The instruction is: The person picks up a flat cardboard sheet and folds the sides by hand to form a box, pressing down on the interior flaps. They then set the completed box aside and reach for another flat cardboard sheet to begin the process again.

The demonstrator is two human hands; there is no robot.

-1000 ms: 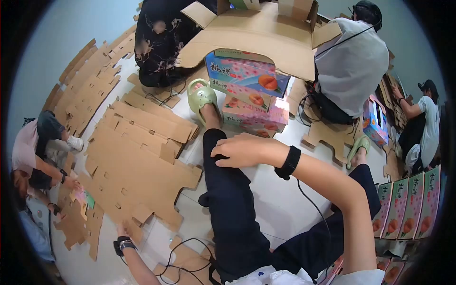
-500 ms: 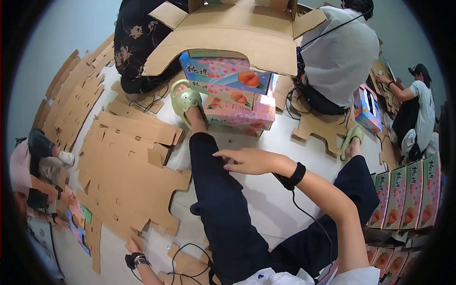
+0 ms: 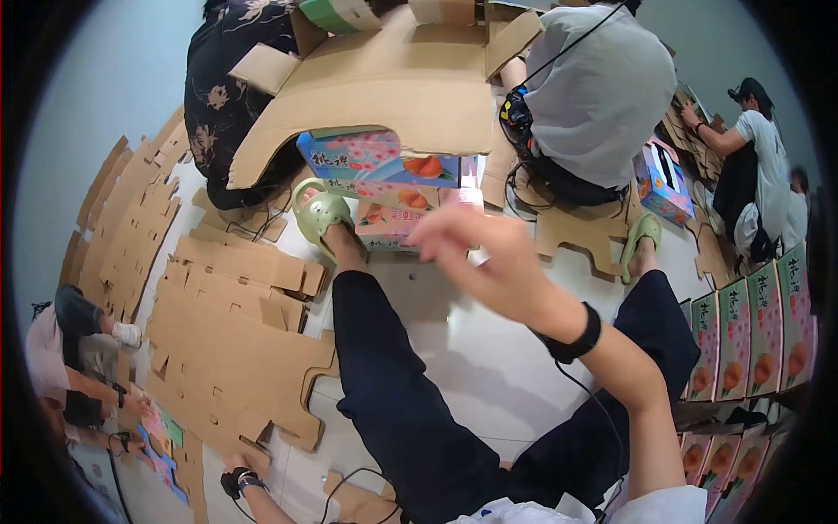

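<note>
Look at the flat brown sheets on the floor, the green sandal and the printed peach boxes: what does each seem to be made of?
Flat brown sheets: probably corrugated cardboard, matte, with die-cut tabs and slots. Green sandal: seems moulded foam or rubber, smooth, one piece with holes. Printed peach boxes: likely card with a slightly glossy colour print.

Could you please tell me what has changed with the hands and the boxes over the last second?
The right hand has lifted off the left knee and moved forward toward the printed boxes, fingers spread and blurred, holding nothing. The left hand stays low on the flat cardboard. The boxes, the green sandals and the people around stay as they were.
</note>
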